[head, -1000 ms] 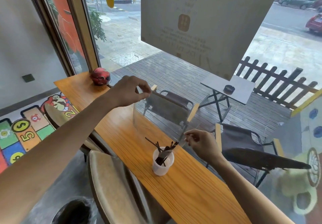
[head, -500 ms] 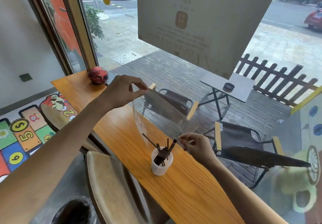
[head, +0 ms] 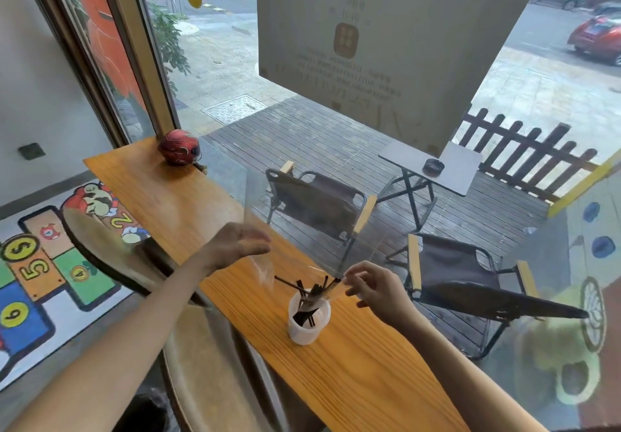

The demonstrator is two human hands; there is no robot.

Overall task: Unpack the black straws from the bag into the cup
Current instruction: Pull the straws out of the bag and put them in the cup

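A white cup (head: 308, 319) is standing on the wooden counter (head: 363, 374), holding black straws (head: 311, 292) that are leaning outward. The clear bag (head: 265, 268) is hanging over the cup – its outline is faint and blurred. The left hand (head: 235, 245) is hovering beside the bag, fingers extended. The right hand (head: 378, 288) is pinching the bag's edge near the straw tips. A red ball (head: 179, 147) is resting at the counter's far end.

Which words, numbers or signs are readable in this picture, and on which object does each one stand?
"$", "5", "4", "6", "2": on the painted hopscotch squares on the floor, each in its own square or coin.
Lines of text and a logo: on the large poster on the window, seen from behind, mirrored and too faint to read.
Cup, black straws, clear bag: no text visible.
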